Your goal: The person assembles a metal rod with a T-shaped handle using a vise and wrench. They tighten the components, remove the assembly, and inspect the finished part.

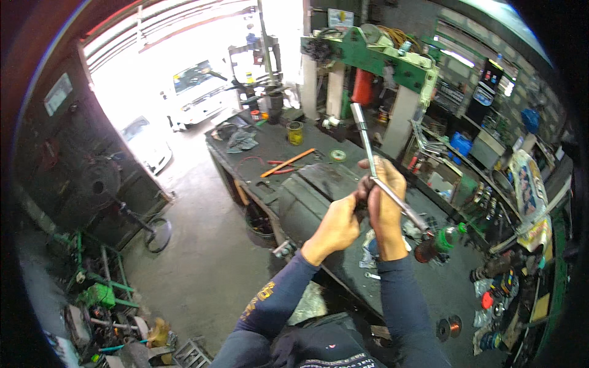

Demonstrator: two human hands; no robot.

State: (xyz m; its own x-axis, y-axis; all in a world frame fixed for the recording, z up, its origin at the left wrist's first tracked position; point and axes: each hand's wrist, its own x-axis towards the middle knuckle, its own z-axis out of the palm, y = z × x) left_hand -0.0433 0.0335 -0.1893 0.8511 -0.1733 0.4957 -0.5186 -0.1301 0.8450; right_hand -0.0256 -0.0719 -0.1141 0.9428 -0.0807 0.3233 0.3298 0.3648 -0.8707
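Note:
Above the dark workbench [423, 294], my right hand [386, 202] is closed around a socket wrench [402, 199]. Its long shiny extension and socket [361, 122] point up and away, while the handle slants down to the right. My left hand [336, 226] is closed too, its fingertips meeting my right hand's fingers. What the left fingers grip, if anything, is hidden among dark, stained fingers. Just beyond the handle's lower end is a dark bottle with a green top [443, 240]. A small wrench [372, 275] lies on the bench below my hands.
Across the bench lie an orange strip [288, 163], red-handled pliers [283, 171], a tape roll [337, 155] and a yellow can [295, 133]. A wire spool [454, 326] sits near right. A green press frame [380, 58] stands behind. Parked cars [199, 92] show through the doorway.

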